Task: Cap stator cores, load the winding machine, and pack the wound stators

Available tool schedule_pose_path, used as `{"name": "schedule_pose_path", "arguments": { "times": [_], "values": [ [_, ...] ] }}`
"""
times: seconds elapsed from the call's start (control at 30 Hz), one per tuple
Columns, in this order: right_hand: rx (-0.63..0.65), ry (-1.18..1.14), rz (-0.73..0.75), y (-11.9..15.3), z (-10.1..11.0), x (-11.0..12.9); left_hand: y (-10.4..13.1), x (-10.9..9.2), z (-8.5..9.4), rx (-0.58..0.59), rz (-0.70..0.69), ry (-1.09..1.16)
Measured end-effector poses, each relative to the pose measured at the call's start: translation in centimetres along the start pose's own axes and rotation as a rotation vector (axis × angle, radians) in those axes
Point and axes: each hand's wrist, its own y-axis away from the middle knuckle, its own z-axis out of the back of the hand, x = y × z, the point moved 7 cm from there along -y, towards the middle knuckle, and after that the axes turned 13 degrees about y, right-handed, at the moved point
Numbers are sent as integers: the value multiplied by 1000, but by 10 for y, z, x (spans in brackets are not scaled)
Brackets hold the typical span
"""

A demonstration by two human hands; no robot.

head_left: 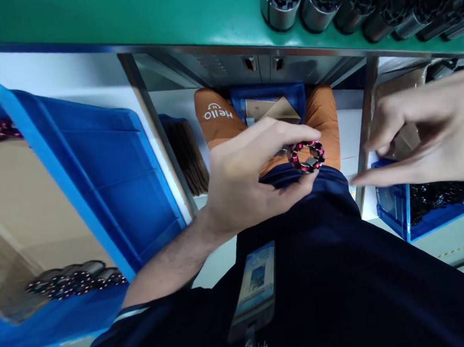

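Pinching a red-wound stator ring [306,168] between thumb and fingers, the left hand [251,177] hangs over the lap in the head view, its forearm angled up from the near left and its back turned to the camera. The ring's open face points toward the camera. Off to the right, well apart from the ring, the right hand [429,130] reaches in from the right edge, slightly blurred; its grip is released, thumb and bent forefinger spread with a gap between them. Across the far side runs the green counter [128,23], carrying metal cylinders [320,6] at its right. On the left sits a large blue crate [93,156] with more stators [73,280]; on the right, a blue bin [409,210] holds small black parts [437,195].
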Motion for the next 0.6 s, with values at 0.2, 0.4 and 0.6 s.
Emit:
{"name": "schedule_pose_path", "arguments": {
  "times": [0.2, 0.4, 0.6],
  "values": [
    [524, -604, -207, -5, -59, -13, 4, 0, 2, -17, -116, -14],
    [304, -187, -59, 4, -49, -6, 5, 7, -2, 19, 27, -85],
    [329, -148, -29, -2, -24, -2, 10, -9, 3, -36, -198, -225]
  ]
}}
